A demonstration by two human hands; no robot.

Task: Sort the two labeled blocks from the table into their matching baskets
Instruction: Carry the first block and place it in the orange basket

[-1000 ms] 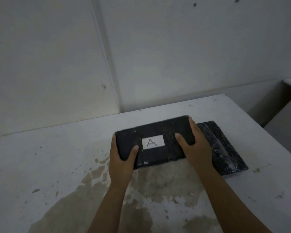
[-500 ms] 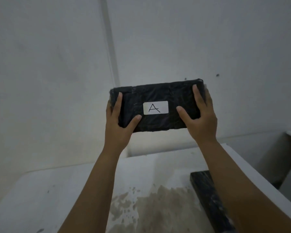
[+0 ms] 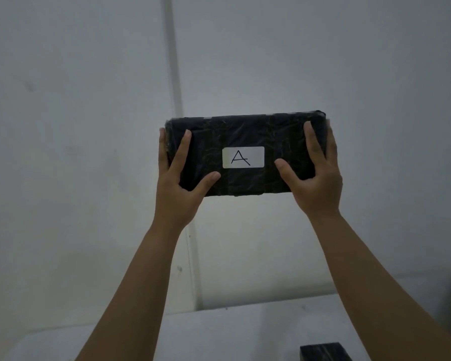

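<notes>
A black plastic-wrapped block (image 3: 245, 131) with a white label reading "A" is held up in front of the wall, well above the table. My left hand (image 3: 179, 178) grips its left end and my right hand (image 3: 315, 175) grips its right end, thumbs across the front face. A second black block (image 3: 323, 351) lies on the table at the bottom edge of the view; only its far end shows and no label is visible. No basket is in view.
The white table (image 3: 219, 332) fills the bottom of the view, its far edge against a plain white wall (image 3: 89, 126) with a vertical seam. A dark gap and another surface show at the far right.
Both hands lifted the "A" block off the table, where it lay partly over the second block, and raised it to eye level; the view tilted upward, so most of the table dropped out of sight.
</notes>
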